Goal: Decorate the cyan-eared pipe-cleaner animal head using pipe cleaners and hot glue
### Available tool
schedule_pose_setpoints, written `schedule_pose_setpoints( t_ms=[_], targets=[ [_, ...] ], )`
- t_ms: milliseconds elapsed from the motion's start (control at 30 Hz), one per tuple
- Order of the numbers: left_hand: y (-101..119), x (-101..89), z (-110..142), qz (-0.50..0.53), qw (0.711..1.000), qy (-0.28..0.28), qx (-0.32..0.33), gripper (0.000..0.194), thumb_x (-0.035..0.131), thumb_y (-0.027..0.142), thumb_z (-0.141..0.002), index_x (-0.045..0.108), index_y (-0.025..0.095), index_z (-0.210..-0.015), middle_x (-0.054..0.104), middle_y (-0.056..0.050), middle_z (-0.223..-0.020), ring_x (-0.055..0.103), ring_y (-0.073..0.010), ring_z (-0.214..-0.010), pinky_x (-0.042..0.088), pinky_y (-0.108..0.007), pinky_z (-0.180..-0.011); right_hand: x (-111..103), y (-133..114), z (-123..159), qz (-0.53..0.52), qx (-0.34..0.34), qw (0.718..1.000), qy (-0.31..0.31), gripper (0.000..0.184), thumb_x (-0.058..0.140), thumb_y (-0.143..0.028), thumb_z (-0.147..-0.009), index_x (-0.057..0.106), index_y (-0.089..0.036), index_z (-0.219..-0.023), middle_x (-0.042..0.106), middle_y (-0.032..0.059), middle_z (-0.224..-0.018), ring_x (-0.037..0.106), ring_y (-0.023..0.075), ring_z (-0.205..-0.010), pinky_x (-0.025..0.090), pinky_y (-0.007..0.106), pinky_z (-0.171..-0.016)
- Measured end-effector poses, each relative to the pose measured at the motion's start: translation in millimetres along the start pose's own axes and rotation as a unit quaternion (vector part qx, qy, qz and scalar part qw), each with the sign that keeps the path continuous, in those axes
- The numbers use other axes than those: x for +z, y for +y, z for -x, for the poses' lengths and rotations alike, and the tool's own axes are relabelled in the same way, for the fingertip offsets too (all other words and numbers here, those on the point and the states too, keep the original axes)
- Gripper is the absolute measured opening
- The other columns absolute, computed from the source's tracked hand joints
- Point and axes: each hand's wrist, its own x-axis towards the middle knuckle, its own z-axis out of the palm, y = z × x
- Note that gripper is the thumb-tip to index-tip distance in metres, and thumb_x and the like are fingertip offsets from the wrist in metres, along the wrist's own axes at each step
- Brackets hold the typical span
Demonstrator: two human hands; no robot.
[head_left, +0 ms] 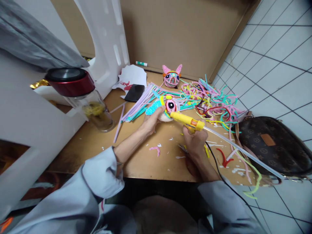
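Observation:
My left hand (154, 121) grips a craft animal head (171, 105) made of coloured pipe cleaners, with a turquoise ear and a big pink-ringed eye. Wrapped round the handle of a yellow hot glue gun (186, 121) is my right hand (196, 138). The gun's nozzle points left at the head's lower side; I cannot tell whether it touches. A long clear glue stick (241, 149) sticks out of its back end. Behind the held piece, a similar pink-eared head (171, 76) stands at the back of the table.
Straight pipe cleaners (136, 104) lie beside a black phone (134, 93); a tangled heap of them (212, 100) spreads to the right. A glass bottle (96, 110) stands at left, a brown bag (275, 143) at right. Scissors (182, 148) lie near my right hand. A black cord (219, 172) hangs over the edge.

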Motion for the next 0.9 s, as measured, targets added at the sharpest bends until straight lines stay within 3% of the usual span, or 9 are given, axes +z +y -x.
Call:
schedule_pose_setpoints(
  t_ms=[233, 567, 900],
  targets=[
    [-1.7, -0.7, -1.0, 0.009, 1.0, -0.001, 0.007, 0.054, 0.085, 0.049, -0.062, 0.069, 0.019, -0.103, 0.078, -0.004, -0.088, 0.074, -0.024, -0.08, 0.06, -0.034, -0.073, 3.5, 1.1, -2.1, -0.002, 0.033, 0.999, 0.001, 0.016, 0.053, -0.028, -0.082, 0.051, -0.025, -0.067, 0.055, 0.002, -0.063, 0.058, 0.0205, -0.064, 0.051, 0.034, -0.064],
    [2.5, 2.3, 4.5, 0.003, 1.0, 0.0, 0.01, 0.05, 0.085, 0.046, -0.059, 0.066, 0.018, -0.097, 0.077, -0.004, -0.091, 0.075, -0.0267, -0.089, 0.06, -0.042, -0.086, 2.6, -1.3, -4.2, -0.05, 0.07, 0.996, -0.01, 0.019, 0.053, -0.032, -0.081, 0.045, -0.026, -0.064, 0.05, -0.0002, -0.061, 0.053, 0.0181, -0.06, 0.05, 0.033, -0.064],
    [-2.1, -2.2, 0.3, 0.0, 1.0, 0.004, 0.011, 0.049, 0.085, 0.047, -0.06, 0.067, 0.017, -0.095, 0.077, -0.004, -0.088, 0.074, -0.0248, -0.087, 0.06, -0.04, -0.084, -4.0, -6.0, -1.4, -0.069, 0.069, 0.995, -0.026, 0.017, 0.052, -0.027, -0.08, 0.041, -0.026, -0.068, 0.042, -0.0036, -0.059, 0.05, 0.0162, -0.058, 0.046, 0.03, -0.06]
  ],
)
